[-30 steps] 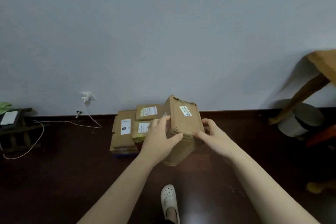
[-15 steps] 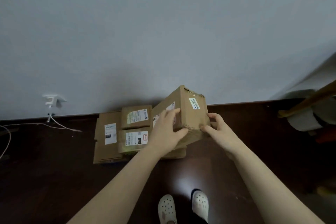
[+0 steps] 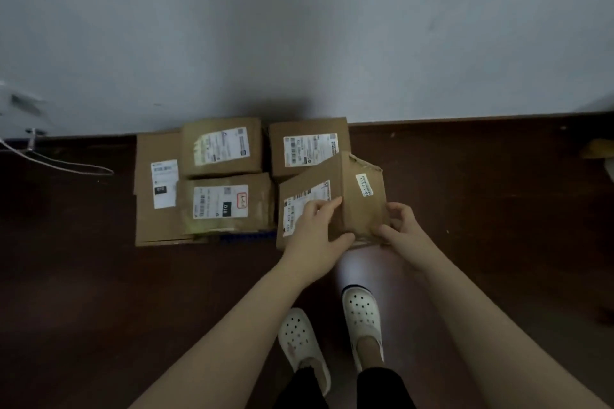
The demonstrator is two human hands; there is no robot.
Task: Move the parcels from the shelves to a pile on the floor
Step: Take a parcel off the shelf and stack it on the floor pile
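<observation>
Five cardboard parcels in view, and four of them are already down on the dark floor (image 3: 99, 276), pushed up against the wall (image 3: 299, 43). I'd guess that's so the pile stays tight and can't slide backwards.

- One big flat parcel (image 3: 156, 209) is on the left.
- One back-left parcel (image 3: 221, 146) and one red-marked parcel (image 3: 229, 206) both look like they partly overlap it.
- One back-right parcel (image 3: 309, 143) is next to the wall.

All four have their labels facing up.

Number five is the held parcel (image 3: 362, 202), with a torn top edge. It's at the front right of the pile, just in front of the back-right parcel and right beside the red-marked one.

- **Left hand:** The left hand (image 3: 312, 229) has its fingers across the labelled face and its thumb hooked round the near corner.
- **Right hand:** The right hand (image 3: 402, 226) is curled round the opposite side.

So both hands are clamping it between them, which makes sense since it looks too chunky for one hand. It's tilted with one corner up, probably because it's being eased into that open front-right slot. I can't tell if its bottom edge is touching the floor yet.

Other stuff: two white clogs (image 3: 362, 312) right behind the pile, one pale cable (image 3: 66, 166) trailing on the left, and a strip of something blue (image 3: 249, 236) poking out under the stack.
</observation>
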